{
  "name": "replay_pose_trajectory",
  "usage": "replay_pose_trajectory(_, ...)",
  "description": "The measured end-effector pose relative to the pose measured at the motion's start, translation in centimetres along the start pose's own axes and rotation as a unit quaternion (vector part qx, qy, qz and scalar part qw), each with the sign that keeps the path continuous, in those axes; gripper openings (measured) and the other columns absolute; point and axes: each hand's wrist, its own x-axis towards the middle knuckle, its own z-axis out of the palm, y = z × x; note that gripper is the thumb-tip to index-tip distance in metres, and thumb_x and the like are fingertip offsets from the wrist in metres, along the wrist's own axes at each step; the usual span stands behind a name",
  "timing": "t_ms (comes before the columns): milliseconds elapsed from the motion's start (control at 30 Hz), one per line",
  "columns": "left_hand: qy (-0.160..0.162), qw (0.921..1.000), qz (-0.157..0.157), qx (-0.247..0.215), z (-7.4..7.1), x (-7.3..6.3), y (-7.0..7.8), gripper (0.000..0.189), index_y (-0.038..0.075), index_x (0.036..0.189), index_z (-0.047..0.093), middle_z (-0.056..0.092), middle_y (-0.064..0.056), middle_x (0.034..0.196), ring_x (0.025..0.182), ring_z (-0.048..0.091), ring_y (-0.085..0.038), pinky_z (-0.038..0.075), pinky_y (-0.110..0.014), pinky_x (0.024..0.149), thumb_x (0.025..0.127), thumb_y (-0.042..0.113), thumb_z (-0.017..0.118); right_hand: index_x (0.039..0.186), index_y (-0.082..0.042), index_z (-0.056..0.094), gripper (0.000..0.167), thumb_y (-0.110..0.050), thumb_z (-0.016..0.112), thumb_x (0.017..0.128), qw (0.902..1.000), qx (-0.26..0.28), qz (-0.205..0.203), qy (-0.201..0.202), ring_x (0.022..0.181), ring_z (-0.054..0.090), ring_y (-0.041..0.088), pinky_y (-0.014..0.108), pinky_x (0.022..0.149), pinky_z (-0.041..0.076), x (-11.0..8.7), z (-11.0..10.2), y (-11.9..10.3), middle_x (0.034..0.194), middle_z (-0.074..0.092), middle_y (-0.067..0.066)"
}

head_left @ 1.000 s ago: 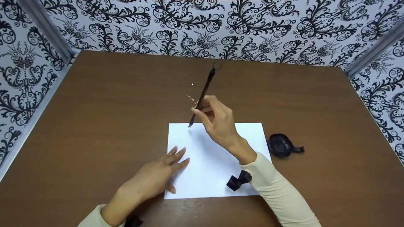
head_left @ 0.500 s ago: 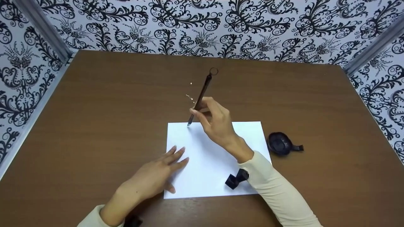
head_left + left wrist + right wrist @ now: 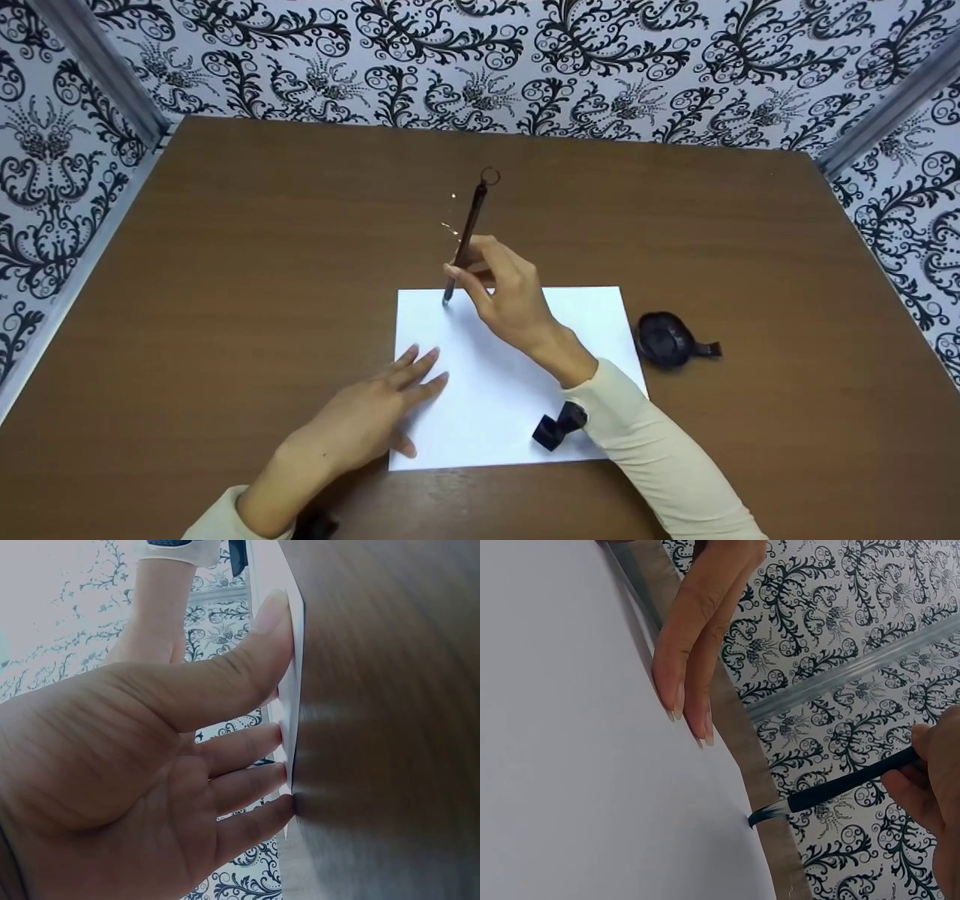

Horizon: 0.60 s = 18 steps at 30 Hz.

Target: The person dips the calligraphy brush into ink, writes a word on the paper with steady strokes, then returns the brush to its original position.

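Observation:
A sheet of white paper [image 3: 502,390] lies on the brown table. My left hand [image 3: 367,416] rests on its left edge, fingers spread, as the left wrist view also shows with the thumb [image 3: 262,652] on the sheet. Between thumb and fingers my right hand [image 3: 510,296] pinches a dark paintbrush [image 3: 471,217] with a ring at its upper end. The brush stands tilted, bristles down, near the paper's top left corner. In the right wrist view its dark bristles [image 3: 763,815] meet the sheet close to its edge. No mark shows on the paper.
A small black dish [image 3: 664,340] with a short handle stands just right of the paper. A black wrist device [image 3: 561,426] hangs at the right cuff over the sheet. Small bright specks [image 3: 450,229] show on the table [image 3: 262,247] beyond the paper. Patterned wallpaper [image 3: 465,67] borders the table.
My right hand has moved slightly left and toward me, and the brush stands more upright, its tip still near the top left corner. My left hand stays in place.

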Motion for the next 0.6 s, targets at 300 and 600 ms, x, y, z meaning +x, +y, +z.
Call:
replay_pose_trajectory(300,0.001,1.0000,0.003,-0.001,-0.13,-0.08,0.07,0.080,0.007,0.140,0.049,0.030,-0.015,0.152,0.138,0.025,-0.037,0.050,-0.048,0.086,0.069,0.029,0.077,0.108,0.000,0.054,0.023,-0.003,0.066,0.089,0.9997,0.007,-0.020,-0.008,0.083,0.067,0.014,0.015,0.072,0.052,0.01,0.21,-0.30,0.091,0.062,0.008)
replay_pose_trajectory(600,0.003,1.0000,0.004,0.003,-0.10,-0.04,0.07,0.079,0.007,0.139,0.050,0.030,-0.015,0.152,0.139,0.025,-0.037,0.050,-0.049,0.086,0.069,0.028,0.079,0.109,0.002,0.053,0.022,-0.003,0.064,0.090,0.9991,0.000,-0.032,-0.027,0.082,0.067,0.014,0.016,0.072,0.052,0.04,0.22,-0.82,0.091,0.062,0.010)
